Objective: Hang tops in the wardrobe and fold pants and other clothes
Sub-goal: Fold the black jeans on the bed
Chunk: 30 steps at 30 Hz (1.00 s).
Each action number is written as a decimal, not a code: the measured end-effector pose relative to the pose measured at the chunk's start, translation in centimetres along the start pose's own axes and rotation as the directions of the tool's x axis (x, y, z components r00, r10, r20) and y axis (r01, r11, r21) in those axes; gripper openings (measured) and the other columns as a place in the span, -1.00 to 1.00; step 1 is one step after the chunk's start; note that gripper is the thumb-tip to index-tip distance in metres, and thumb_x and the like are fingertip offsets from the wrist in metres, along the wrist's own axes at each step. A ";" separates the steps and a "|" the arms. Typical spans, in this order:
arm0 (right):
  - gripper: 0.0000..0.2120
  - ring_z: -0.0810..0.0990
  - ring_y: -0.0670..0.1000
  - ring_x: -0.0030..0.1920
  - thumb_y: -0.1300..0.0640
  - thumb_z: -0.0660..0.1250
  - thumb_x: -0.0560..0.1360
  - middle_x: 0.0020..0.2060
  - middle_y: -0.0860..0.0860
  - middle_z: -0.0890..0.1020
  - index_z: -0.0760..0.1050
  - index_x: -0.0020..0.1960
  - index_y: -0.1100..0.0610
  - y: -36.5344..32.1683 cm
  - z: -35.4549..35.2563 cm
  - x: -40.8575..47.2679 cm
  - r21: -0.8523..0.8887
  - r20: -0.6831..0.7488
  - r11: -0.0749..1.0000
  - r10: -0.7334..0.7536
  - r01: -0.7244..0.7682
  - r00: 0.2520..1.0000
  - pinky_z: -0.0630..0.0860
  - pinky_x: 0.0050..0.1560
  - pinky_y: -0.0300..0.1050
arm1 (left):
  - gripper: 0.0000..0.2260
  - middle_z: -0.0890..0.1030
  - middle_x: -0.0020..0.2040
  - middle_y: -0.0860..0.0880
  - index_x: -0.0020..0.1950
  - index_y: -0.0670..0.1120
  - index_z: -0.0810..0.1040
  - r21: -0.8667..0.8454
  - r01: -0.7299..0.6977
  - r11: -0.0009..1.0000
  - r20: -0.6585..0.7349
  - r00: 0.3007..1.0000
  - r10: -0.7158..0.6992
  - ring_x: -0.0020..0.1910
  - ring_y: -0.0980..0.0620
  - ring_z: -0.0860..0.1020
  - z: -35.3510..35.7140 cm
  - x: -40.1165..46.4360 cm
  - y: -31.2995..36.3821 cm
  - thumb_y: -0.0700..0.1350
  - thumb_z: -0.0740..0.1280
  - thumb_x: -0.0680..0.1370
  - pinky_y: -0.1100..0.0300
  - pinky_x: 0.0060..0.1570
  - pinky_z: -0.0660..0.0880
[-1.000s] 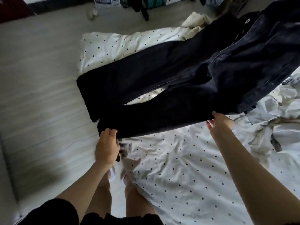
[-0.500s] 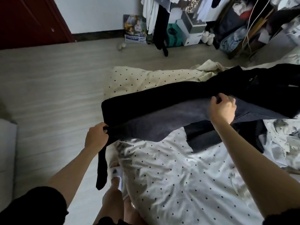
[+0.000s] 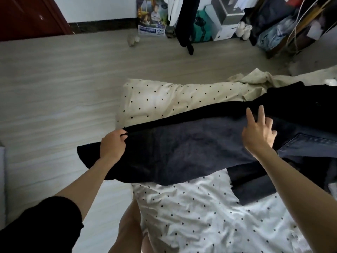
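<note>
Dark jeans (image 3: 191,148) lie lengthwise across the polka-dot bed (image 3: 200,216), their legs folded one over the other and the hem end hanging past the bed's left edge. My left hand (image 3: 113,145) grips the legs near the hems. My right hand (image 3: 259,132) is on the thigh part with its fingers spread, some lifted off the cloth. The waist with a back pocket (image 3: 308,145) lies at the right.
A cream polka-dot pillow (image 3: 173,101) lies behind the jeans. Wooden floor (image 3: 54,88) spreads to the left. Hanging clothes (image 3: 184,19), boxes (image 3: 222,17) and a cluttered rack (image 3: 284,28) stand at the far wall. A red door (image 3: 27,15) is at top left.
The jeans legs were folded together and lowered onto the bed. My left hand moved right along the hems. My right hand released its grip and spread its fingers on the thigh.
</note>
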State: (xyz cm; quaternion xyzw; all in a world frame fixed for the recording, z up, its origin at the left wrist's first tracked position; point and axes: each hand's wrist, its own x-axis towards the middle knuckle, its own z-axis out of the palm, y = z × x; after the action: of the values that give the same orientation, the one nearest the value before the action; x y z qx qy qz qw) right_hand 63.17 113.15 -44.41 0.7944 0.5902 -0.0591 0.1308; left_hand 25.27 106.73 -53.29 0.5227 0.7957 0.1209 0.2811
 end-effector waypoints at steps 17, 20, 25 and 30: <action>-0.54 0.25 0.16 0.41 0.12 0.14 0.60 0.46 0.11 0.23 0.17 0.48 0.08 -9.1 1.4 7.4 -0.017 0.180 0.988 -0.151 0.156 0.972 0.29 0.31 0.10 | -0.92 0.54 -0.14 -0.22 -0.03 -0.23 0.54 0.248 -0.189 0.950 0.062 0.982 0.179 -0.13 -0.26 0.51 1.7 4.4 0.7 -0.25 0.30 0.52 -0.07 -0.17 0.40; -0.46 0.09 0.11 0.50 0.10 0.14 0.61 0.53 0.09 0.03 0.01 0.53 0.04 -8.8 2.1 6.8 0.017 0.219 0.982 -0.190 0.190 0.957 0.20 0.41 0.06 | -0.81 0.57 -0.13 -0.22 0.05 -0.25 0.57 0.259 -0.382 0.887 0.110 0.924 0.366 -0.15 -0.25 0.55 2.9 4.2 3.2 -0.24 0.40 0.46 -0.09 -0.14 0.48; -0.45 -0.07 0.03 0.53 0.04 0.08 0.62 0.54 0.05 -0.02 -0.05 0.54 0.01 -4.7 1.2 5.3 -0.111 0.125 0.968 -0.211 0.225 0.969 -0.16 0.46 0.18 | -0.62 0.58 0.00 -0.20 0.24 -0.23 0.52 0.281 -0.485 0.828 0.245 0.871 0.426 -0.06 -0.22 0.56 5.3 3.4 7.7 -0.20 0.42 0.44 -0.09 -0.06 0.48; -0.51 0.01 0.06 0.53 0.05 0.10 0.61 0.51 0.08 0.14 0.10 0.52 0.05 2.0 -1.9 4.4 -0.231 -0.036 0.959 -0.177 0.164 0.984 -0.28 0.41 0.29 | -0.55 0.40 0.29 -0.08 0.49 -0.08 0.19 0.252 -0.521 0.815 0.388 0.826 0.408 0.24 -0.08 0.40 8.4 4.1 14.0 -0.01 0.12 0.62 -0.02 0.19 0.31</action>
State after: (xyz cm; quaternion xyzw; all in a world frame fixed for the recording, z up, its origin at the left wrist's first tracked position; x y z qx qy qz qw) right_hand 66.22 117.18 -43.43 0.7217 0.6628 0.0202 0.1985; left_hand 39.62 115.48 -54.63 0.7567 0.5942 -0.0410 0.2695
